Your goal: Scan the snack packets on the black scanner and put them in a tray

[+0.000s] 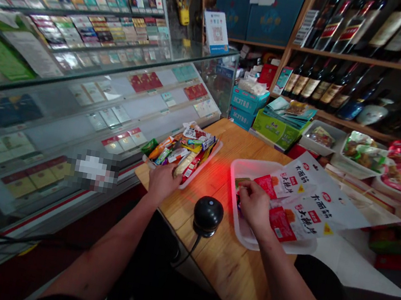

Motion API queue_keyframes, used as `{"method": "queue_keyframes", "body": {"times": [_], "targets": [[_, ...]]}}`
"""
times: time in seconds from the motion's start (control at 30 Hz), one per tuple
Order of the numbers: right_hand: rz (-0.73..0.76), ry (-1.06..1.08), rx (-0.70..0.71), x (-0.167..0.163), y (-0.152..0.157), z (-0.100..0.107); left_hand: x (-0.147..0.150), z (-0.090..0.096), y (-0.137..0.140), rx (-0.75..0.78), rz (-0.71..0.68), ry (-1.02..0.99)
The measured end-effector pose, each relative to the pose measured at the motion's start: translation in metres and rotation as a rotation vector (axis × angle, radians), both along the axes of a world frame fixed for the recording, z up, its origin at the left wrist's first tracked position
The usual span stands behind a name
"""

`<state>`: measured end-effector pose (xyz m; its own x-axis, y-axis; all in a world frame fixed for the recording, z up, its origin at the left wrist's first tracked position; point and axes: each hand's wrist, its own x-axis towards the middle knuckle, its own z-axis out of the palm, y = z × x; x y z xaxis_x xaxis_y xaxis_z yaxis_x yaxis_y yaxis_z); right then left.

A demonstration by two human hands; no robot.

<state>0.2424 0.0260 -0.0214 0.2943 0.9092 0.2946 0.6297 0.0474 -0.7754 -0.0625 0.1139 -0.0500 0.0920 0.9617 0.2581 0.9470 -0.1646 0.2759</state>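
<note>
My left hand (162, 182) is at the near end of a white plastic tray (209, 164) heaped with small snack packets (188, 150). Its fingers are curled down among the packets, and what they grip is hidden. On the right, my right hand (254, 204) reaches into a translucent plastic bin (232, 217), its fingers closed on a small packet (243, 182) that shows only in part. Large white-and-red snack bags (300, 211) lean in that bin beside the hand. Between the two containers stands a round black scanner (208, 214) with a cable, casting red light.
A wooden table (236, 275) carries both containers. Along the left runs a glass display counter (123, 105) with small boxes inside. Behind are teal boxes (245, 107), a green box (277, 128), bins of snacks (365, 153) and shelves of bottles (315, 85).
</note>
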Motion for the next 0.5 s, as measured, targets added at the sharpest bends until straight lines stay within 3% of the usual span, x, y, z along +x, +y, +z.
{"method": "queue_keyframes", "body": {"times": [0.13,0.3,0.5], "targets": [[0.040,-0.019,-0.013,-0.010,0.003,0.003,-0.004,-0.001,0.003,-0.045,0.037,-0.041],[0.062,-0.006,0.013,-0.018,0.005,0.006,-0.011,-0.003,0.001,0.025,0.032,-0.203],[0.114,0.009,0.009,-0.030,0.012,0.013,-0.025,-0.008,0.004,-0.064,0.028,-0.687]]}}
